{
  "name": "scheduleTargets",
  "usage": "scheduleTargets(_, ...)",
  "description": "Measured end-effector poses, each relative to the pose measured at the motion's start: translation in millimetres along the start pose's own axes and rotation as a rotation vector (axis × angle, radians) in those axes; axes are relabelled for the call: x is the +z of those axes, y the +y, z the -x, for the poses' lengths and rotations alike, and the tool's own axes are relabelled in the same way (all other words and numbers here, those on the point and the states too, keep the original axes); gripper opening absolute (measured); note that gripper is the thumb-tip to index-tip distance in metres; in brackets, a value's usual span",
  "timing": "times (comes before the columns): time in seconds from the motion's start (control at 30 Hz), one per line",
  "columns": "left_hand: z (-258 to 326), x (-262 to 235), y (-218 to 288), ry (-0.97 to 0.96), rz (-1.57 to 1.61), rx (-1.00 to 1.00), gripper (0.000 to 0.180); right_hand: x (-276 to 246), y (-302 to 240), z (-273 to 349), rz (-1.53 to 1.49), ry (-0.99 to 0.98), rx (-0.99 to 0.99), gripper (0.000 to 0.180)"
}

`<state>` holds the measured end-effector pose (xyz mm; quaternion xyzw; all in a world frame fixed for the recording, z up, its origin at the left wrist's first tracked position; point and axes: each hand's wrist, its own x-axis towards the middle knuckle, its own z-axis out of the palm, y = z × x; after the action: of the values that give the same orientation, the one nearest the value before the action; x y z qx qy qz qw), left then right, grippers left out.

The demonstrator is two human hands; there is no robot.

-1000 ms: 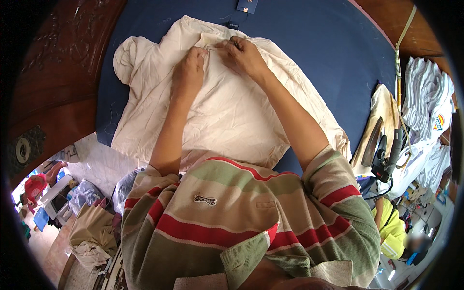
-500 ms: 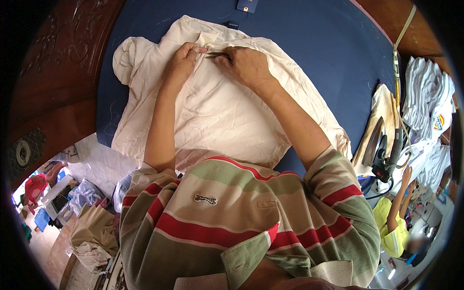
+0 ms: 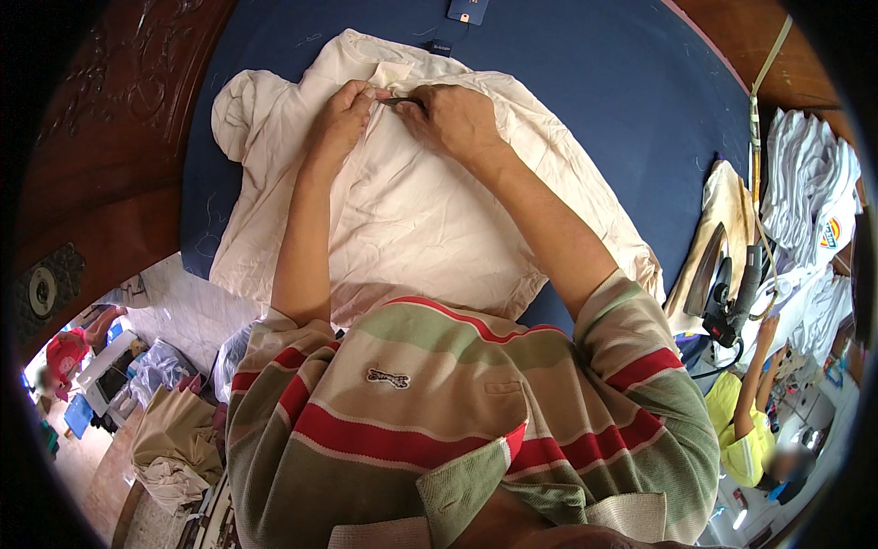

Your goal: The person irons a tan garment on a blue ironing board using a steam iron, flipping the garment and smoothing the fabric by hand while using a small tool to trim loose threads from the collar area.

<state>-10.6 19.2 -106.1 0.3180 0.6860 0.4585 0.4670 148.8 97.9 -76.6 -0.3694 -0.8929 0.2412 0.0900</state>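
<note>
A cream shirt [image 3: 430,220] lies spread and creased in front of me, its collar at the far side with a dark label [image 3: 440,47] by it. Near the collar, my left hand [image 3: 342,123] pinches a bit of the shirt's cloth between thumb and fingers. Closed around small dark thread snips [image 3: 395,101], my right hand [image 3: 460,121] holds their tips against the cloth beside my left fingertips. Most of the snips' handle is hidden by the fingers.
The shirt rests on a dark blue padded surface [image 3: 585,82] strewn with loose threads. An iron [image 3: 724,293] stands at the right, near hanging white garments [image 3: 805,183]. Carved dark wood [image 3: 137,119] borders the left. A person in yellow [image 3: 741,430] is at lower right.
My right hand has shifted slightly left, bringing the snips' tips up to my left fingertips. The blades look closer together now. My left hand stays in place.
</note>
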Motion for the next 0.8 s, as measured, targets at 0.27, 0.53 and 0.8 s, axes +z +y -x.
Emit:
scheduleTargets(0.27,14,-2,-1,-0.002,-0.063,0.145,0.023,-12,8,7,-0.130,-0.035,0.027,0.034)
scheduleTargets(0.53,64,5,53,0.056,-0.755,0.055,0.025,-45,80,53,-0.158,0.176,0.210,0.039)
scheduleTargets(0.8,-8,22,27,0.290,-0.811,0.245,0.030,-113,270,58,0.162,0.598,0.507,0.044)
